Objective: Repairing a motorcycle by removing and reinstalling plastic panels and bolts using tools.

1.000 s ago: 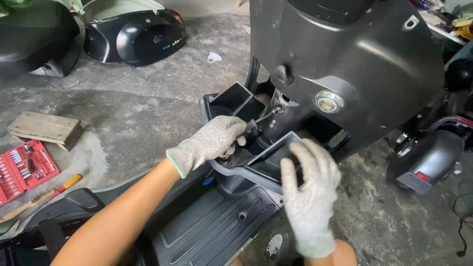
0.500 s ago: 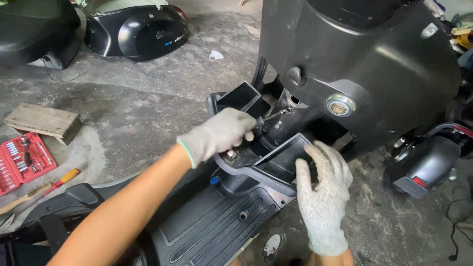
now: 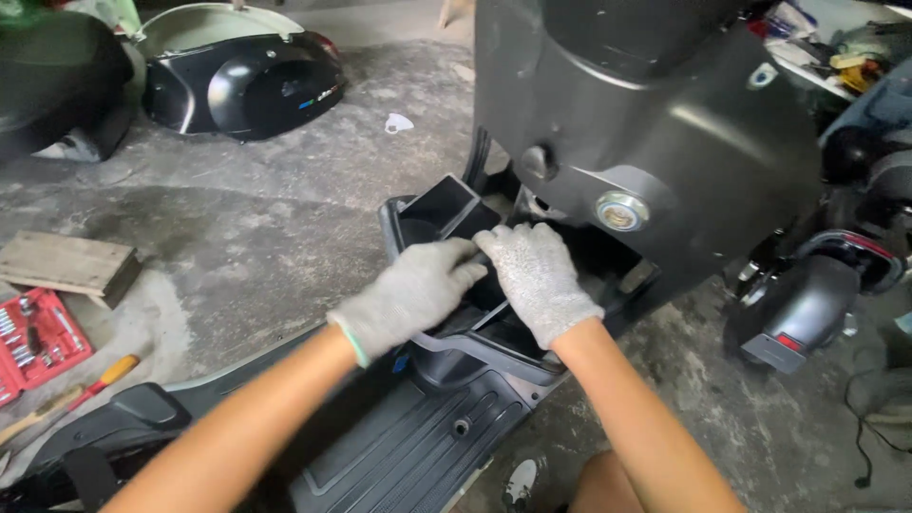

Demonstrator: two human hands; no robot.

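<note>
A dark grey scooter front panel [image 3: 665, 123] with a round metal key lock [image 3: 619, 211] rises in front of me. Below it sits a black plastic inner tray [image 3: 439, 211] with open pockets. My left hand [image 3: 410, 294], in a grey knit glove, lies on the tray's middle, fingers curled toward the gap under the panel. My right hand [image 3: 534, 277], also gloved, presses on the tray right beside it, fingertips touching the left hand's. Whether either hand holds a tool is hidden. The ribbed footboard [image 3: 418, 446] lies under my forearms.
A detached black body panel [image 3: 242, 81] lies on the concrete floor at the back left. A wooden block [image 3: 66, 266], a red socket set [image 3: 38, 347] and an orange-handled tool [image 3: 104, 378] lie at the left. Another scooter's tail [image 3: 807, 304] stands at the right.
My right hand moved up and left from the tray's right pocket to meet my left hand at the tray's middle. The screwdriver-like tool seen near my left hand is no longer visible.
</note>
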